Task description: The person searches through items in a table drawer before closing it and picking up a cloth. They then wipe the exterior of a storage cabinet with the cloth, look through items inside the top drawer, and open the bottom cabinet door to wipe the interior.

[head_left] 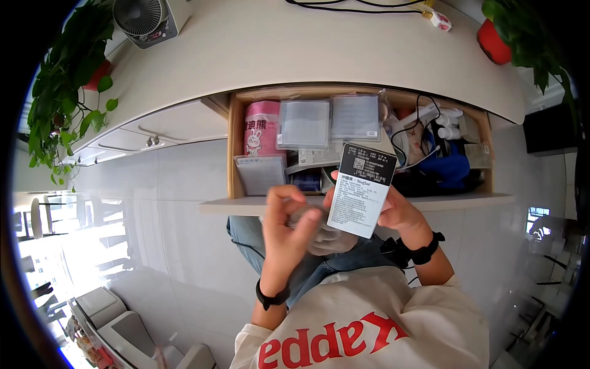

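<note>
My right hand (402, 212) grips a flat box (362, 190) with a black top, a pale lower part and small printed text, tilted over the front edge of an open drawer. Left of the box, my left hand (287, 224) is raised, its fingers curled and slightly blurred. Whether it holds anything cannot be made out. Behind it, near my lap, is a greyish crumpled thing (332, 241). In the drawer (235, 123) lie clear flat cases (303, 123), a pink package (261, 132) with a rabbit, and another clear case (261, 175) at the front left.
Cables, white bottles (448, 132) and blue cloth (445, 169) fill the drawer's right side. Above it runs a pale countertop (307, 55) with a fan (140, 18), a plug (440, 21) and potted plants (495, 43) at the ends.
</note>
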{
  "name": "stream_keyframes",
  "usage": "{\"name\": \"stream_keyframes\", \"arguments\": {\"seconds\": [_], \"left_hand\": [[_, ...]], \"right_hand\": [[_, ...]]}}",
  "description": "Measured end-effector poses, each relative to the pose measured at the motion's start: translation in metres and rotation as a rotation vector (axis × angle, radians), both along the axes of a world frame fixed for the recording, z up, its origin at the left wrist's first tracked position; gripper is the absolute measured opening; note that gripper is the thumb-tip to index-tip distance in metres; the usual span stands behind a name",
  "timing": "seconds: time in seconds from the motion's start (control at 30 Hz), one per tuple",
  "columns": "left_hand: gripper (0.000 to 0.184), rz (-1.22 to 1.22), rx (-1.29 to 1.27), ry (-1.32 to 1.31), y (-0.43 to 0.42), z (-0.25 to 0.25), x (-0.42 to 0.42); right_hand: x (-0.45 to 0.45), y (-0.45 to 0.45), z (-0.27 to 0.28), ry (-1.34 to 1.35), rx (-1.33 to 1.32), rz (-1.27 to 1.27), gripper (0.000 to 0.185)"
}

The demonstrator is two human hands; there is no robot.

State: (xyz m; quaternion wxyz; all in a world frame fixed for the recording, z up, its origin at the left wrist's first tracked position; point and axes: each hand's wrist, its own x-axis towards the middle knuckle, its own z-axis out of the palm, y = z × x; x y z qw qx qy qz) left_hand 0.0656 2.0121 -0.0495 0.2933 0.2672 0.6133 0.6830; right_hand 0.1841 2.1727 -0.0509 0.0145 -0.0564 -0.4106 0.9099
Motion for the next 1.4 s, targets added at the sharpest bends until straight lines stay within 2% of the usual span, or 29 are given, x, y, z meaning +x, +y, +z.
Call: {"name": "stream_keyframes", "arguments": {"seconds": [0.1, 0.23, 0.33, 0.37, 0.47, 0.57, 0.73, 1.13, 1.4], "left_hand": [[0.024, 0.237, 0.027, -0.099, -0.006, 0.005, -0.002], [0.023, 0.503, 0.034, 0.089, 0.005, 0.022, 0.011], [0.025, 0.331, 0.054, 0.328, 0.01, 0.02, 0.026], [0.025, 0.252, 0.074, 0.394, 0.011, 0.018, 0.03], [0.026, 0.236, 0.103, 0.455, 0.016, 0.018, 0.035], [0.026, 0.228, 0.1, 0.533, 0.016, 0.019, 0.036], [0.03, 0.201, 0.116, 0.65, 0.016, 0.018, 0.039], [0.039, 0.172, 0.143, 0.762, 0.015, 0.017, 0.035], [0.038, 0.154, 0.156, 0.792, 0.015, 0.017, 0.037]], "right_hand": [[-0.001, 0.0, -0.001, 0.007, -0.008, 0.008, 0.096], [0.0, -0.001, -0.001, -0.029, -0.021, 0.045, 0.096], [0.008, 0.0, -0.004, -0.13, 0.017, -0.008, 0.097], [0.01, 0.0, -0.007, -0.121, 0.013, -0.026, 0.093], [0.014, 0.001, -0.017, 0.021, -0.05, -0.05, 0.076], [0.015, -0.001, -0.012, -0.134, 0.01, -0.063, 0.096], [0.018, 0.001, -0.019, -0.118, 0.007, -0.034, 0.097], [0.019, 0.002, -0.02, -0.104, 0.02, -0.02, 0.096], [0.018, 0.001, -0.018, -0.117, 0.02, -0.024, 0.098]]}}
